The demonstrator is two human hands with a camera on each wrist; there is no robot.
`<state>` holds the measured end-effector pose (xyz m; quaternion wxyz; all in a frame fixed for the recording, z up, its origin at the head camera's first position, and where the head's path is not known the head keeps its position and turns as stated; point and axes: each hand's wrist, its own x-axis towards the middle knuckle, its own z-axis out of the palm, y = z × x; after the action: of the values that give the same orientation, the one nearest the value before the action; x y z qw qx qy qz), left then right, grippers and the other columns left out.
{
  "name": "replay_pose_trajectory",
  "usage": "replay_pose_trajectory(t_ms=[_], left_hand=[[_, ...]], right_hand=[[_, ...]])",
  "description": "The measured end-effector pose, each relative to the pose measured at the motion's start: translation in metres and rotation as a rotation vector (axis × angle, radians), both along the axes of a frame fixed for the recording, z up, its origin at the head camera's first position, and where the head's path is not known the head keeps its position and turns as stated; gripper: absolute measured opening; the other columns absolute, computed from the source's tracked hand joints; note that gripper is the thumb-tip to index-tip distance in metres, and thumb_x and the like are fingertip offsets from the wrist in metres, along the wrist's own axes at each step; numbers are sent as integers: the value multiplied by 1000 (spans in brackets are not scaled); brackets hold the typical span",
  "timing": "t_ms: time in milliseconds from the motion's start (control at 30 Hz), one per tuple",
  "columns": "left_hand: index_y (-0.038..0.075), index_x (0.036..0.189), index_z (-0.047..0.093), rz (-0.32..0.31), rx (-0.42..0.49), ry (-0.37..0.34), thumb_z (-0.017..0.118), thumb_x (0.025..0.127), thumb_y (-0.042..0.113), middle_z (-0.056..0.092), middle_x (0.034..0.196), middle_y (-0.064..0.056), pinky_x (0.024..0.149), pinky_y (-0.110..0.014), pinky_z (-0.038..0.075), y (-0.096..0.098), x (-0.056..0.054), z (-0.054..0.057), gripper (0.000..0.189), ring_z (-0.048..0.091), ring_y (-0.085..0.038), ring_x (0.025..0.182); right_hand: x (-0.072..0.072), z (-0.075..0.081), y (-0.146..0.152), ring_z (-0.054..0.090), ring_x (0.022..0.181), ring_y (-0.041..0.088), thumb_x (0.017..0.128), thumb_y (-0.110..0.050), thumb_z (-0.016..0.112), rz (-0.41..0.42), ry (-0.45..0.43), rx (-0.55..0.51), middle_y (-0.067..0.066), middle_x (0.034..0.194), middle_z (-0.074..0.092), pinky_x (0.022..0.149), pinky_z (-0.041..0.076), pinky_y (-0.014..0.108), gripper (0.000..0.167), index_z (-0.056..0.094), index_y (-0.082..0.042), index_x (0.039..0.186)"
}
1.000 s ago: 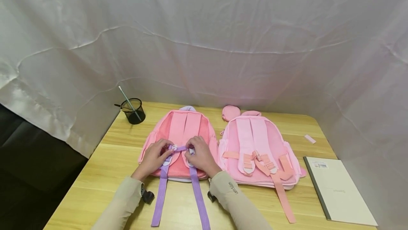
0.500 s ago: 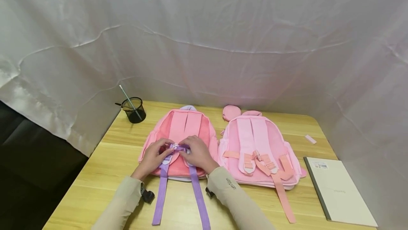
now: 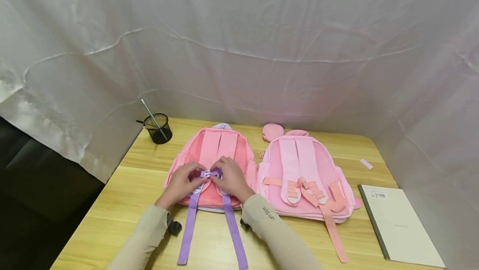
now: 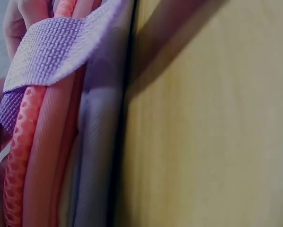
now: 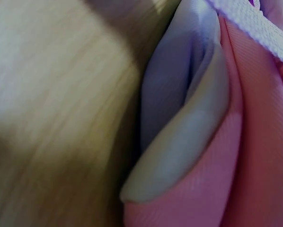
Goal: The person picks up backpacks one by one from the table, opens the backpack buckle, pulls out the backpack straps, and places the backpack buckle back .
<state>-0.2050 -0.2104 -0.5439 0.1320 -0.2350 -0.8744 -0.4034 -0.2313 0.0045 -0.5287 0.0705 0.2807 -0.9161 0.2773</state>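
A coral-pink backpack (image 3: 195, 151) lies with its shoulder straps up in the head view. Over those straps runs a short purple chest strap with a white side-release buckle (image 3: 207, 174), its two halves together. My left hand (image 3: 182, 183) pinches the buckle's left end between thumb and fingers. From the other side my right hand (image 3: 232, 178) pinches the purple strap (image 3: 216, 173) close by the buckle. Two long purple webbing tails (image 3: 189, 228) hang toward the front. The left wrist view shows purple webbing (image 4: 47, 52) across the bag's edge; the right wrist view shows a side pocket (image 5: 184, 151).
A light pink backpack (image 3: 290, 162) with orange straps lies directly right, a small round pouch (image 3: 273, 132) behind it. Farther right are a notebook (image 3: 402, 224) and a small pink bar (image 3: 366, 164). A black mesh pen cup (image 3: 160, 130) stands back left. Grey curtain surrounds the table.
My right hand has moved left toward my left hand, and the gap of purple strap between them has shortened. The white buckle now lies flat and joined between the fingertips.
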Motion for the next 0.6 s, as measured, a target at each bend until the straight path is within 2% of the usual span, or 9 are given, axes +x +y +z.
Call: replay_pose_trajectory(t_ms=[167,400,500,600], left_hand=[[17,112,69,38,40,-85,80,93,19,64,90,3,68,-27,49,2,2,6,22,56,-12,76],[17,119,69,85,184,-236,73,98,23,70,99,0,77,-24,52,5,1,19,22,63,-15,86],[12,122,68,80,251,-294,72,99,22,73,102,-7,80,-22,54,5,-2,18,25,67,-15,90],[9,123,68,73,308,-362,71,99,19,73,102,-13,76,-20,52,4,-2,12,26,67,-13,86]], right_hand=[[-2,0,0,60,97,14,92,-28,78,-12,-52,-70,-3,104,67,90,50,32,18,74,-18,107],[-1,11,0,63,97,15,94,-24,78,-14,-149,-248,1,106,69,92,53,33,19,74,-14,109],[1,15,0,64,97,14,93,-20,79,-14,-159,-321,1,105,69,92,53,32,16,75,-14,107],[2,15,1,66,99,14,92,-19,80,-8,-157,-356,0,103,70,93,53,32,14,77,-14,105]])
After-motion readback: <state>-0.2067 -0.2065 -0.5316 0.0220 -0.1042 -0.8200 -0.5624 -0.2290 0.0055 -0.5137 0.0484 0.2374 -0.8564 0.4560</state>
